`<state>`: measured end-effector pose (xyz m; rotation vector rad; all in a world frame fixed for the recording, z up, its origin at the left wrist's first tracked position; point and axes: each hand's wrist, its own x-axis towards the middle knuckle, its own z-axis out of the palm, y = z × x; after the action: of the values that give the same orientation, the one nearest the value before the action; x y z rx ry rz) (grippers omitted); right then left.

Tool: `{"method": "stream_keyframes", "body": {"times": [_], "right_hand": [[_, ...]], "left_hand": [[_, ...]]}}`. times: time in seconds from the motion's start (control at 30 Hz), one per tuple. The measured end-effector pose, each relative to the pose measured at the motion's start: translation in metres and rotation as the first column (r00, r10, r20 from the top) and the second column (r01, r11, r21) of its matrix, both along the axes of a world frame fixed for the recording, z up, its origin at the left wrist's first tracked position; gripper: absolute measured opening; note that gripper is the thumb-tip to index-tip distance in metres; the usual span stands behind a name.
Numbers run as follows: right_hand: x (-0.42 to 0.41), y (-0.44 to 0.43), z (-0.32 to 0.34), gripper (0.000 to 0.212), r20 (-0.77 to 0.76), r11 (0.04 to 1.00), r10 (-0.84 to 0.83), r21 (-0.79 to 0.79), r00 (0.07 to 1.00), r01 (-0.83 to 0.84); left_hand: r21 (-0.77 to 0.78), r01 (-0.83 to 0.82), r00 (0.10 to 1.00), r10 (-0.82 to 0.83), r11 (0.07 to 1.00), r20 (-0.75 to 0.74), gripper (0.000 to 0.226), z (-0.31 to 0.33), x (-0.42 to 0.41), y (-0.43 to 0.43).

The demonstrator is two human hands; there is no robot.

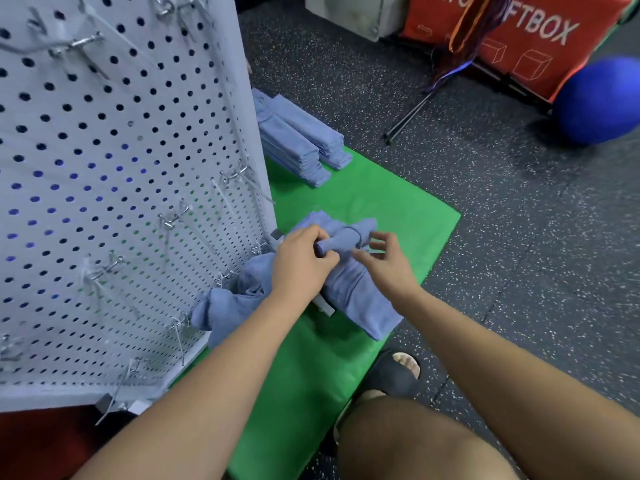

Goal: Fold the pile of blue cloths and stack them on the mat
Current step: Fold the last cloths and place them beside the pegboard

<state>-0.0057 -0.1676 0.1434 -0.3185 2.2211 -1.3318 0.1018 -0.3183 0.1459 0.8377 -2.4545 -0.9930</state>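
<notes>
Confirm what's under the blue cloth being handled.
The green mat shows around the blue cloth, and a grey bar pokes out beneath its near-left edge. How far the bar runs underneath is covered.

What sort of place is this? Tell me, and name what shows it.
Probably a gym or fitness room: a speckled rubber floor, a big blue ball, a red box with lettering ending in "FTBOX", and a green mat laid on the floor.
</notes>
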Motion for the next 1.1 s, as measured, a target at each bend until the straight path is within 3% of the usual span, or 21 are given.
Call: {"method": "stream_keyframes", "body": {"times": [0.1,0.17,0.37,0.47,0.53,0.63,0.73,0.8,0.93,1.03,1.1], "right_hand": [[-0.014,0.001,0.013,0.077,0.293,0.988,-0.021,-0.142,0.956,0.065],[-0.018,0.003,0.022,0.055,0.337,0.98,0.052,-0.197,0.94,0.016],[-0.008,0.012,0.052,0.01,0.327,0.942,0.243,-0.305,0.913,-0.141],[0.0,0.018,0.071,0.008,0.292,0.907,0.367,-0.322,0.883,-0.271],[0.009,0.017,0.084,0.011,0.184,0.877,0.465,-0.225,0.866,-0.424],[0.027,0.005,0.099,0.041,0.007,0.726,0.688,-0.011,0.726,-0.688],[0.052,-0.012,0.107,0.045,-0.094,0.471,0.882,0.188,0.461,-0.862],[0.07,-0.026,0.107,0.036,-0.076,0.344,0.938,0.28,0.337,-0.896],[0.106,-0.055,0.104,0.028,-0.015,0.149,0.987,0.419,0.157,-0.896],[0.132,-0.076,0.101,0.031,0.029,0.052,0.997,0.461,0.073,-0.886],[0.149,-0.091,0.094,0.024,0.045,0.001,0.999,0.473,0.025,-0.881]], "left_hand": [[0.214,-0.008,0.997,0.024,0.977,-0.072,0.013,0.024,0.016,0.01],[0.319,0.0,0.995,0.031,0.948,-0.094,0.015,0.036,0.027,0.015],[0.428,0.06,0.997,-0.038,0.902,-0.06,0.02,0.053,0.061,0.023],[0.486,0.153,0.985,-0.175,0.86,0.0,0.023,0.054,0.083,0.021],[0.536,0.212,0.958,-0.281,0.817,0.049,0.027,0.055,0.1,0.019],[0.515,0.158,0.984,-0.178,0.843,-0.01,0.039,0.052,0.123,0.012],[0.448,0.163,0.985,-0.121,0.879,-0.121,0.046,0.053,0.147,0.002],[0.461,0.203,0.979,-0.179,0.864,-0.096,0.046,0.053,0.166,-0.004],[0.49,0.221,0.973,-0.223,0.843,-0.055,0.008,0.043,0.21,-0.017],[0.513,0.139,0.984,-0.178,0.847,0.027,0.026,0.034,0.242,-0.027],[0.546,0.135,0.985,-0.174,0.827,0.021,0.026,0.029,0.26,-0.033]]}}
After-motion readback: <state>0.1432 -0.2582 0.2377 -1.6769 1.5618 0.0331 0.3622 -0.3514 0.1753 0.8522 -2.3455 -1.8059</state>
